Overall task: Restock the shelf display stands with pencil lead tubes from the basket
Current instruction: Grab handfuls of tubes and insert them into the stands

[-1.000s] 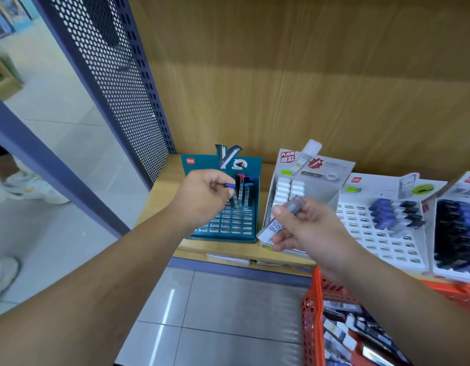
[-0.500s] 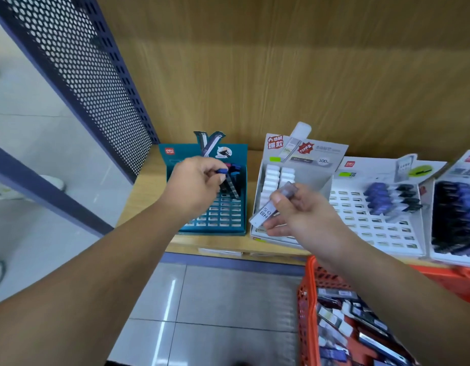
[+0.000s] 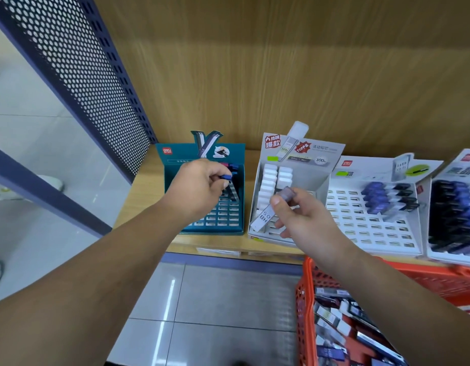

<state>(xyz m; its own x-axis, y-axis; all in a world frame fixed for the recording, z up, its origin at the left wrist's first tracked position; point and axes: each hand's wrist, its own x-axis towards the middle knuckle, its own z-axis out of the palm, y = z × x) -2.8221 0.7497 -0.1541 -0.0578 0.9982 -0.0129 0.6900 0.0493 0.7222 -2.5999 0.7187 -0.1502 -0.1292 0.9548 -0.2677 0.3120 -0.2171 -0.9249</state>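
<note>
Slotting step: left hand (image 3: 199, 188) pinches blue-capped tube (image 3: 226, 177), apparently at teal stand's (image 3: 228, 220) back row; right hand (image 3: 305, 220) grips HB tube (image 3: 270, 211) above white stand (image 3: 318, 180), next needing a free slot; basket (image 3: 305, 299) below-right.

Orange basket (image 3: 305, 299) and rightmost display stand (image 3: 466, 167) (both edge-cropped); blue-capped tube (image 3: 226, 177) mostly behind left hand (image 3: 199, 188)

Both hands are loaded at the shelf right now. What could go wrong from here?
1. The left hand pinches the blue-capped tube over the teal stand; it may bump the leaning tubes standing there.
2. The right hand holds an HB tube with a grey cap, unlike the white-capped tubes in the white stand below it; possibly the wrong stand.
3. A dropped tube could miss the basket and land on the floor.
</note>
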